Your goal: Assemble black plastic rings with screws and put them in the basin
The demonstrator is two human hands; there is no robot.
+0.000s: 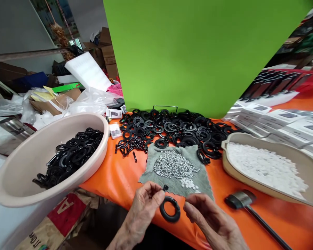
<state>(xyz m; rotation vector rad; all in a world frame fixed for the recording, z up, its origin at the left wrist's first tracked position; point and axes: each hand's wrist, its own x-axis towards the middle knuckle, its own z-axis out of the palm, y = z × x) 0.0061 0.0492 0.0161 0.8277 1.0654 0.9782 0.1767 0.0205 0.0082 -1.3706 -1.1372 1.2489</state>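
Observation:
Between thumb and fingers, my left hand (pixel 145 210) pinches a black ring (pixel 171 218) by its upper left side. A small black piece (pixel 165 188) sticks up above the thumb; whether it joins the ring is hidden. Just right of the ring, my right hand (pixel 211 218) has its thumb and forefinger pressed together, and anything between them is too small to make out. Beyond the hands, a grey-green cloth (pixel 151 166) bears a heap of small silver pins (pixel 173 165) and several small white pieces (pixel 189 183).
Many black rings (pixel 190 126) lie before a green board (pixel 177 52). Short black rods (pixel 134 146) sit left of the cloth. A pale basin (pixel 21 173) holds black ring parts. At right are a mallet (pixel 241 199), a tan tray (pixel 225 156) of white pieces and white boxes (pixel 284 119).

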